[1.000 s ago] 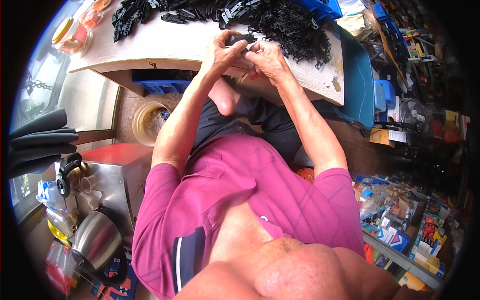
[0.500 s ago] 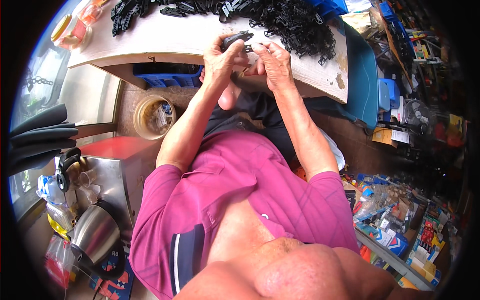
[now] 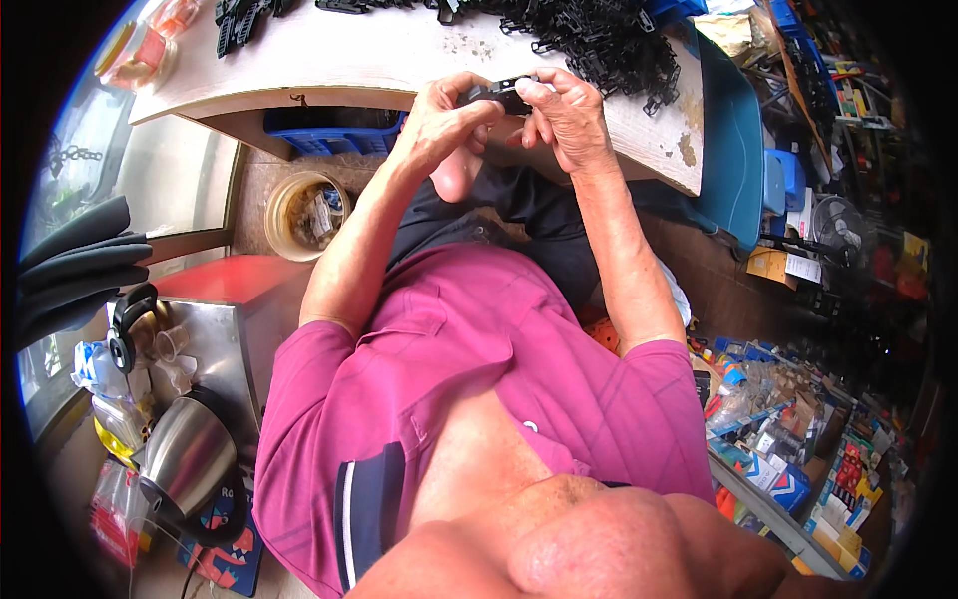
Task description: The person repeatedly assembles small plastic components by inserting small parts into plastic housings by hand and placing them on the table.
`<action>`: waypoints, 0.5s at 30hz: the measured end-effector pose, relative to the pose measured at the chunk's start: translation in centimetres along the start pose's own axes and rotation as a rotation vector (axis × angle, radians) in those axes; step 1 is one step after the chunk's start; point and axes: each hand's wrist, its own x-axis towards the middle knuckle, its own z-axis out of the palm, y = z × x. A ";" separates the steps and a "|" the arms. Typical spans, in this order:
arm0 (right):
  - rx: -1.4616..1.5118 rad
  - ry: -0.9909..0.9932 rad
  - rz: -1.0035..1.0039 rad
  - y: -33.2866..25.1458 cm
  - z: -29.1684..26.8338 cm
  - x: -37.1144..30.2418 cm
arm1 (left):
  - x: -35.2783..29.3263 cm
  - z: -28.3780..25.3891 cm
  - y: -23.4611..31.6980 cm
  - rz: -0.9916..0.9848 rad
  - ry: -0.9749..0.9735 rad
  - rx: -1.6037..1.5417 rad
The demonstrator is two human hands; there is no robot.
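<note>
Both hands meet at the near edge of a pale wooden table (image 3: pixel 329 60). My left hand (image 3: pixel 444 120) and my right hand (image 3: pixel 569 120) pinch one small black plastic part (image 3: pixel 499 95) between their fingertips. A large heap of similar black plastic parts (image 3: pixel 599 40) lies on the table just beyond my right hand. More black parts (image 3: pixel 239 15) lie at the table's far left. My bare foot (image 3: pixel 457 172) rests below the hands, under the table edge.
A round tub of small parts (image 3: pixel 307 215) stands on the floor at the left, with a blue crate (image 3: pixel 329 128) under the table. A steel kettle (image 3: pixel 190 459) and a red-topped metal box (image 3: pixel 225 299) are at lower left. Cluttered shelves of packages (image 3: pixel 788 439) fill the right.
The view has shifted, so the hands and table sit higher in the picture. Both hands stay together on the small black part, turning it slightly between the fingers.
</note>
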 end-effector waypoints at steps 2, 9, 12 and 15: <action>0.039 0.033 -0.014 0.0 0.1 -0.3 | -0.1 0.0 0.3 -0.003 -0.012 0.030; 0.067 0.015 0.025 0.8 -0.5 -0.8 | 0.1 -0.4 0.2 0.014 -0.091 0.246; 0.065 -0.026 0.010 1.0 -0.6 -0.8 | 0.1 -0.4 0.3 0.004 -0.088 0.273; -0.015 0.001 0.022 1.0 -0.4 -1.1 | -0.2 -0.2 0.1 0.010 -0.083 0.150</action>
